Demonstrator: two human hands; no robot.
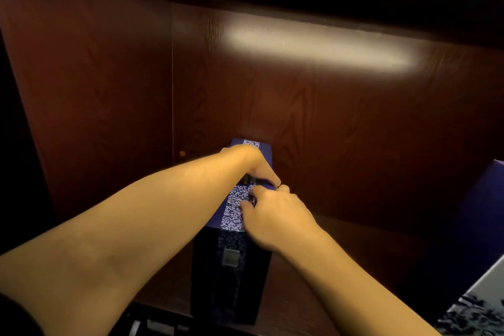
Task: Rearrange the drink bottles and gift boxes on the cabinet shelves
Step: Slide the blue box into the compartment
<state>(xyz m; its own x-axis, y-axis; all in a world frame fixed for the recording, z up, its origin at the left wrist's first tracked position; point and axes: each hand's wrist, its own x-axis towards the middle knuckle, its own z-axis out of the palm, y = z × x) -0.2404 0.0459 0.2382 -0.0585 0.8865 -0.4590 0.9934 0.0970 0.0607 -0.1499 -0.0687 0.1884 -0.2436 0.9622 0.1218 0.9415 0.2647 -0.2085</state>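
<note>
Standing upright inside the dark wood cabinet (341, 123), on its shelf, was 1 tall blue gift box (231, 275) with a white-patterned band. A second blue box (480, 215) stood at the right edge, well apart. Both hands lay on the gift box's top: left hand (255, 162) with fingers curled down, right hand (275, 213) with fingers bent onto the band. Whether either actually gripped could not be told.

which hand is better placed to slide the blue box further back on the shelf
Probably the right hand: it rests on the blue box near its front end. The left hand reaches across, further back.
</note>
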